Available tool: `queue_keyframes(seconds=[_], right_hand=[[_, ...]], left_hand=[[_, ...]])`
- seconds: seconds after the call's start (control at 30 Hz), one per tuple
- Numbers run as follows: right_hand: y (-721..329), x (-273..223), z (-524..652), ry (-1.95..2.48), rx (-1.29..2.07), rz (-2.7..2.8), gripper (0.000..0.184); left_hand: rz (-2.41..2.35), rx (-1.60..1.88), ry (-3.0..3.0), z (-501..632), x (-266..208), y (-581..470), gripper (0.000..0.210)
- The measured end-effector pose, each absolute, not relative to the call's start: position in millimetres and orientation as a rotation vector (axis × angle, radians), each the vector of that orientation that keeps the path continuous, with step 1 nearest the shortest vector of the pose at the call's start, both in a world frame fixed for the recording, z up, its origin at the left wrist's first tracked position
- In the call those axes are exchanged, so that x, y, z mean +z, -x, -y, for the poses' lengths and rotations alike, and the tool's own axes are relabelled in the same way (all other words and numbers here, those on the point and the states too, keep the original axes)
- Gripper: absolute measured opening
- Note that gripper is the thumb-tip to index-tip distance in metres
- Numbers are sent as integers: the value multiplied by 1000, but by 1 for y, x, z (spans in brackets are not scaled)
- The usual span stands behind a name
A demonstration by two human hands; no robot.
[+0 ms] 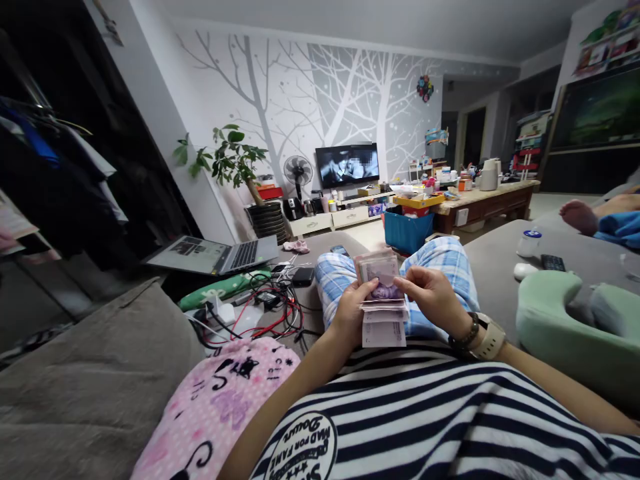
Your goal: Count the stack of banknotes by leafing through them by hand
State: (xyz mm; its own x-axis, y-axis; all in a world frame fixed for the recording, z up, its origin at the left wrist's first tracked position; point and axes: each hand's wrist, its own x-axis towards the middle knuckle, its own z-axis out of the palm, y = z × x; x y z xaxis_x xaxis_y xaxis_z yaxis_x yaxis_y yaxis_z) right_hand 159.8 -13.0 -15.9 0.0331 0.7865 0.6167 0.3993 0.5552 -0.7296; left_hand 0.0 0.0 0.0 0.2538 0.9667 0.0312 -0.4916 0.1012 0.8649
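A bundle of purple-toned banknotes (379,268) is up in front of my lap, with several notes folded down and their pale lower ends (384,335) hanging below. My left hand (351,308) grips the bundle from the left side, thumb across the front. At the right edge of the notes, my right hand (434,295) is closed, its thumb and forefinger pinching a banknote. A beaded bracelet and a pale-banded watch (489,337) are on my right wrist. Beneath the notes are my legs in blue checked trousers (336,277).
To the left on the sofa lie an open laptop (220,257), tangled cables (280,303) and a pink cat-patterned cushion (225,407). On the right are a green neck pillow (555,327), a remote (553,263) and another person's foot (577,217). Ahead stand a blue bin (407,231) and a cluttered table (500,193).
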Motion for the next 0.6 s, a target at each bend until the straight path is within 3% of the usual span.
queue_keyframes(seconds=[0.17,0.4,0.6], right_hand=[[-157,-18,13,1047,356,1565,37],[-153,-16,22,1018,209,1553,28],[-151,-15,27,948,99,1604,23]], left_hand=[[-694,1211,-880,0,2,-1,8],[-612,1186,-828,-12,-7,-1,19],[-603,1190,-795,-11,-4,-2,14]])
